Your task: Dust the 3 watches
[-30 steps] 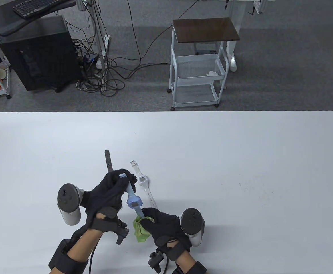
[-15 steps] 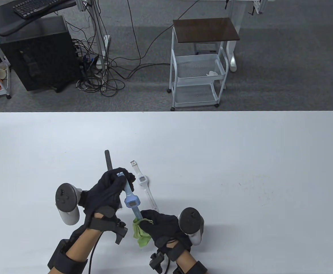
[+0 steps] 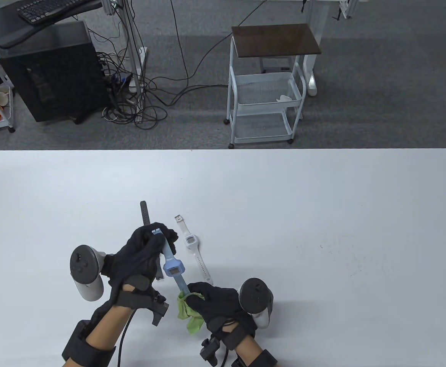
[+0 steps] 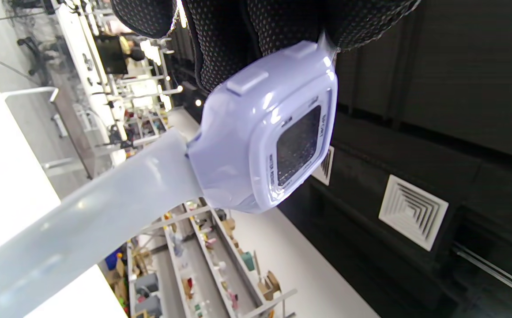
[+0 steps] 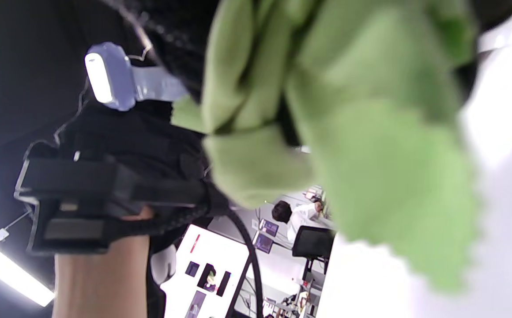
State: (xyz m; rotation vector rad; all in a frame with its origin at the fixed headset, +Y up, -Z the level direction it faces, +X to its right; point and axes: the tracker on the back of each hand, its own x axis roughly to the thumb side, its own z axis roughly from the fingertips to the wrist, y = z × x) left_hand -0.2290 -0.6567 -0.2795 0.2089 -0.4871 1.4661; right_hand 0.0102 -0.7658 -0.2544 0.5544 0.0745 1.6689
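Left hand (image 3: pixel 142 256) low and left of centre on the white table (image 3: pixel 322 214), fingers curled round the upper strap of the blue watch (image 3: pixel 172 268) — held up off the surface, buckle end at the fingertips, face turned up toward the camera. Left wrist view: the square lilac-blue case fills the frame just below the gloved fingers (image 4: pixel 256 31), strap running off toward lower left.

Black watch (image 3: pixel 145 214) lies flat on the table; only its far strap shows, the rest hidden behind the left hand.

White watch (image 3: pixel 192 244) lies flat just right of the blue one, strap stretched out diagonally, touched by neither hand.

Right hand (image 3: pixel 217 302) below it, fingers clenched on a green cloth (image 3: pixel 188 309) wrapped round the lower strap of the blue watch. Right wrist view: bunched green folds close to the lens, the watch case edge-on at upper left — contact point itself blurred.
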